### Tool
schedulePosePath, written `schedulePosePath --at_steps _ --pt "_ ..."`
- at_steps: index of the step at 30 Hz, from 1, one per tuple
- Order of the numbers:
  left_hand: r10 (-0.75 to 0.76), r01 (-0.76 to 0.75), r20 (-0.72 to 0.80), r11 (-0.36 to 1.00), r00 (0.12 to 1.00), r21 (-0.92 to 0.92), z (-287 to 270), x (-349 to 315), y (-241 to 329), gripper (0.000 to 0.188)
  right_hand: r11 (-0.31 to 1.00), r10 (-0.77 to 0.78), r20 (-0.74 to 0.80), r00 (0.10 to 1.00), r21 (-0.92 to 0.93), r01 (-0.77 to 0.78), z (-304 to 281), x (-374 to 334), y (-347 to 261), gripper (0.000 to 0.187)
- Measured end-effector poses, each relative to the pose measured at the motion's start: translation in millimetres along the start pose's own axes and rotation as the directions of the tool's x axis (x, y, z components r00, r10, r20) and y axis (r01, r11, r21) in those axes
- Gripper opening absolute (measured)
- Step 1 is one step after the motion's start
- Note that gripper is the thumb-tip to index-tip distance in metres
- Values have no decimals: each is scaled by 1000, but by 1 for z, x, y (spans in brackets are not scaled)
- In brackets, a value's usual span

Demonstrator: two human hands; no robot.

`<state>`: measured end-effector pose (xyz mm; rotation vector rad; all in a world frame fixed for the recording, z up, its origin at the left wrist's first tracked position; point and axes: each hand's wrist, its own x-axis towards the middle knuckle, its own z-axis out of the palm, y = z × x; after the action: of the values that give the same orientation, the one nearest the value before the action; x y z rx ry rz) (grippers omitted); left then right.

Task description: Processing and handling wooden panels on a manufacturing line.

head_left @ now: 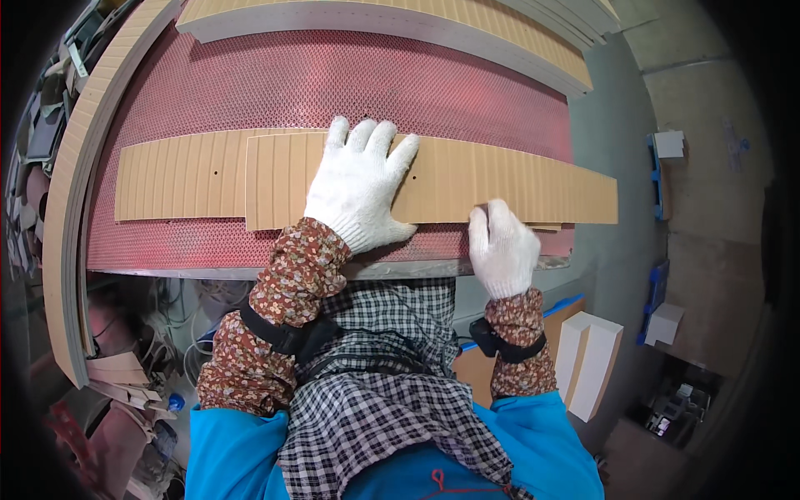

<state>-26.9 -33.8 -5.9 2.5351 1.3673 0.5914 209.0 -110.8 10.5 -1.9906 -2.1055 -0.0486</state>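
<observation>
Tan strip (475,181) overhangs mat (475,104); left hand (358,187) splayed atop, right hand (505,248) pinching front edge.

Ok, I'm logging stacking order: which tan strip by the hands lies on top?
The right strip, directly beneath the left hand: its left end overlaps the left strip.

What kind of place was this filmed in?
Probably a workshop or small factory floor: a red, mesh-patterned work surface bears ribbed tan strips, a stack of similar pieces lies at its far side, and a jumble of material is piled at the left.
</observation>
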Motion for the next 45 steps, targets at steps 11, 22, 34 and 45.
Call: schedulePosePath --at_steps 11,22,34,45 --pt "-13 12 55 1000 998 18 -4 1 2 103 989 58 24 998 -135 -55 20 97 1 33" --pt "-8 8 47 1000 999 11 -1 1 0 101 999 49 31 998 11 -50 5 19 1 19" --pt "1 -2 35 1000 999 10 -3 1 0 101 996 66 71 995 -56 -62 19 68 5 33" --pt "-9 9 32 1000 999 4 1 1 0 102 1000 2 -1 1000 -25 -2 6 22 2 22"
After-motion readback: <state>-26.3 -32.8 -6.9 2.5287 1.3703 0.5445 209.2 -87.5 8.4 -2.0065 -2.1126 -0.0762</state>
